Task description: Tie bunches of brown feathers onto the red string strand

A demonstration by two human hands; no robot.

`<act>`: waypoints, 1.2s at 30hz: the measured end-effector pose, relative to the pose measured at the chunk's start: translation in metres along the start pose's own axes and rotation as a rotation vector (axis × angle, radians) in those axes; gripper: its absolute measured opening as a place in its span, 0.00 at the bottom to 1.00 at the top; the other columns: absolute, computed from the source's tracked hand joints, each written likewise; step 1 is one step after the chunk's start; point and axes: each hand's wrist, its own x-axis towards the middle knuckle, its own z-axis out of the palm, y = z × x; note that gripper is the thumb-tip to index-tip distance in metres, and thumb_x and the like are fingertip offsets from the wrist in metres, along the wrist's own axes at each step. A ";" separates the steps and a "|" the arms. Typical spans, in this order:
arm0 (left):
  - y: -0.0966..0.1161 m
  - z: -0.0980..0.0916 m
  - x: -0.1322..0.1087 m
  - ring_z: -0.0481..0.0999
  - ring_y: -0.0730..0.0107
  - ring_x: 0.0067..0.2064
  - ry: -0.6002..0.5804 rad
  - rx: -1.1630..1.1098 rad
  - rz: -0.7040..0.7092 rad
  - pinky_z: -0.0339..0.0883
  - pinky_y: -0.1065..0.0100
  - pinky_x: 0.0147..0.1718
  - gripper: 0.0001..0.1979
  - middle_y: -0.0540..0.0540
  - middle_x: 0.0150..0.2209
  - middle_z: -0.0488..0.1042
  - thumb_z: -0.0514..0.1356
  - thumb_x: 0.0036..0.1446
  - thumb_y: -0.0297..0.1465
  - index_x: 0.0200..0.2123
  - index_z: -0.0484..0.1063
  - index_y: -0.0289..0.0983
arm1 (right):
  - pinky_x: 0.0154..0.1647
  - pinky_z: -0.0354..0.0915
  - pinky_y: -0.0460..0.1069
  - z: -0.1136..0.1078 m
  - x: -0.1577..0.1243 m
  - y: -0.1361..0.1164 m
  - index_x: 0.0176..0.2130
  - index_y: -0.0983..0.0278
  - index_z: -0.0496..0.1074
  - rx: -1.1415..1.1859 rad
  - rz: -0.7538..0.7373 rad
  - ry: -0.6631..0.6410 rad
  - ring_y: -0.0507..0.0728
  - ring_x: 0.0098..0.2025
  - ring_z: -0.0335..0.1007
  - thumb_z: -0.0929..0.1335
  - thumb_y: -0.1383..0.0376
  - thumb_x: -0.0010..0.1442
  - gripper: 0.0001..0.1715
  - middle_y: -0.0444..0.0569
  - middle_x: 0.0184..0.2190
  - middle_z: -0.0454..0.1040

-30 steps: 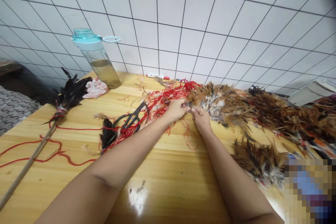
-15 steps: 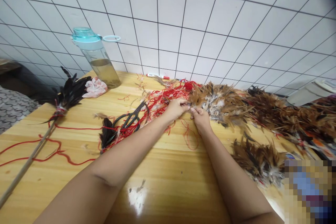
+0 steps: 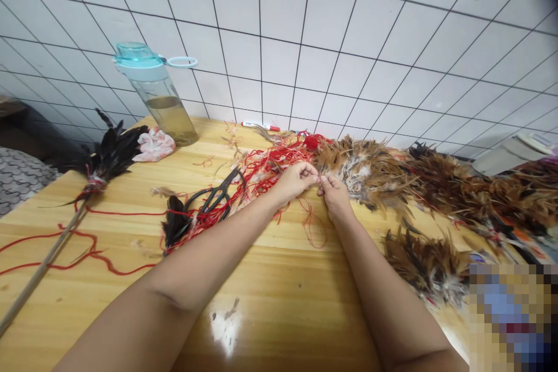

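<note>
My left hand (image 3: 298,180) and my right hand (image 3: 335,196) meet fingertip to fingertip over the middle of the table, both pinched. What lies between the fingers is too small to make out. Just behind and right of them spreads a heap of brown feathers (image 3: 370,165) with pale, fluffy quill ends. A tangle of red string (image 3: 274,163) lies behind my left hand, and a thin red loop (image 3: 317,232) rests on the wood below my fingers. Black-handled scissors (image 3: 213,195) lie left of my left forearm, partly over red strands.
At left, a stick (image 3: 47,261) carries a black feather bundle (image 3: 115,151) tied with red string. Near the wall stand a bottle (image 3: 170,119) and a marker (image 3: 260,126); a crumpled pinkish cloth (image 3: 154,144) lies nearby. More feather bunches (image 3: 429,258) lie at right.
My left fingertips have shifted slightly right and their pinch shows more plainly. My right hand stays nearly where it was. The whole view has moved a little.
</note>
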 end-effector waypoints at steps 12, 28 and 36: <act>-0.003 0.002 -0.006 0.66 0.74 0.34 -0.013 0.485 0.434 0.62 0.71 0.36 0.06 0.49 0.32 0.67 0.56 0.50 0.24 0.33 0.63 0.36 | 0.25 0.57 0.46 0.002 0.001 -0.001 0.26 0.64 0.66 0.108 0.026 -0.022 0.49 0.21 0.56 0.68 0.48 0.45 0.21 0.41 0.19 0.66; -0.001 -0.001 -0.002 0.64 0.77 0.29 -0.025 0.382 0.267 0.59 0.73 0.30 0.05 0.52 0.27 0.64 0.57 0.48 0.23 0.29 0.62 0.35 | 0.24 0.54 0.46 0.002 -0.001 0.001 0.22 0.63 0.64 -0.122 -0.065 -0.009 0.50 0.21 0.53 0.66 0.47 0.48 0.21 0.40 0.15 0.61; -0.002 -0.002 0.001 0.65 0.80 0.25 -0.051 -0.005 -0.023 0.58 0.75 0.25 0.13 0.53 0.24 0.67 0.65 0.47 0.33 0.31 0.64 0.34 | 0.26 0.53 0.47 0.001 0.001 0.009 0.21 0.61 0.61 -0.262 -0.138 0.025 0.52 0.23 0.54 0.62 0.51 0.52 0.18 0.42 0.16 0.61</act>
